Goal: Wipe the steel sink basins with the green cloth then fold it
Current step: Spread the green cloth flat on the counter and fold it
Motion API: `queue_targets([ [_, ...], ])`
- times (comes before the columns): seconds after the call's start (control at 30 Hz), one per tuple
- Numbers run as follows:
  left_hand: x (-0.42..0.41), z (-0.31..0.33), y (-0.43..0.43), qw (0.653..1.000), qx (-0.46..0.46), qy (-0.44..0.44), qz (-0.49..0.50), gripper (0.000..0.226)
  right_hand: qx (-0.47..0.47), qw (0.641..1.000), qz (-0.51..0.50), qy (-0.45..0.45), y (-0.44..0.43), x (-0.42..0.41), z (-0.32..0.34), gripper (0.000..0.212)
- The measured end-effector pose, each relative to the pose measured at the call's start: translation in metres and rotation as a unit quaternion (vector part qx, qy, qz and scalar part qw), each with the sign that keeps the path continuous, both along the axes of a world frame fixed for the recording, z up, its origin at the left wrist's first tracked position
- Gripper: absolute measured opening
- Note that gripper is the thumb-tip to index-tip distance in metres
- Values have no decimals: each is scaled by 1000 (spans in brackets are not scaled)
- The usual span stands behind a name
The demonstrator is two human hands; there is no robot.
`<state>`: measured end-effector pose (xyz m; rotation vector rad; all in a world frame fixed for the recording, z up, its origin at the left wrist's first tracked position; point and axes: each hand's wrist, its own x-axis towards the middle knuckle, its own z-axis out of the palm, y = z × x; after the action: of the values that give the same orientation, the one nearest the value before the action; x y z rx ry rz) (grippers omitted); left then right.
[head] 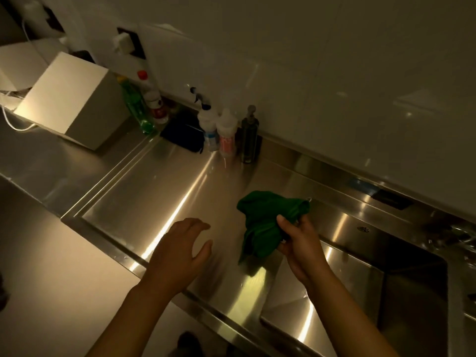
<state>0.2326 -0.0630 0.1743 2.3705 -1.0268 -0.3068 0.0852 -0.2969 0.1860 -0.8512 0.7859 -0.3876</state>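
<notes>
Our right hand (298, 243) has its grip closed on the bunched green cloth (262, 222) above the table (154, 191) beside the basin (347, 292); our left hand (177, 251) hovers open, probably to catch a corner for folding.

The cloth (265, 222) is plain deep green against the silvery steel of the desk (159, 191) and sink basin (334, 292), both streaked with pale glints. Along the desk's back edge stand a clear green bottle (136, 109) with a yellow cap, a white bottle (153, 99) with a red cap, a white blue-labelled spray bottle (209, 127), a white pink-labelled spray bottle (227, 132) and a dark grey dispenser (249, 135). Towards the left end sits a plain white box (74, 104).
</notes>
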Motion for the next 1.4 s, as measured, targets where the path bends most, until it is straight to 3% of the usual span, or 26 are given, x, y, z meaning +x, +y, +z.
queue_targets([
  [0.1,17,-6,-24,998,-7,22,-52,43,32,999,-2,2,15,16,-7,47],
  [0.23,28,-10,-64,990,-12,41,-133,52,22,1000,-6,19,38,32,-15,44],
  [0.4,45,-32,-78,978,4,-33,-205,36,23,997,-66,45,53,47,-22,39],
  [0.63,60,-58,-67,970,3,-68,-235,28,56,988,-126,73,85,66,-42,36],
  [0.8,83,-56,-55,971,-6,-79,-227,5,-14,979,-131,155,85,45,-52,28],
  [0.9,101,-43,-51,973,-25,-87,-211,7,-104,956,-137,238,74,23,-57,20],
  [1.0,113,-28,-46,966,-33,-143,-213,10,-258,896,-109,346,64,4,-61,15],
  [1.17,135,-4,-34,959,-83,-201,-180,4,-403,821,-178,364,55,-15,-59,22],
  [1.3,137,-5,-26,957,-99,-222,-159,3,-420,791,-234,379,52,-20,-60,23],
  [1.4,132,-29,-9,954,-54,-198,-220,9,-378,802,-169,431,48,-27,-80,26],
])
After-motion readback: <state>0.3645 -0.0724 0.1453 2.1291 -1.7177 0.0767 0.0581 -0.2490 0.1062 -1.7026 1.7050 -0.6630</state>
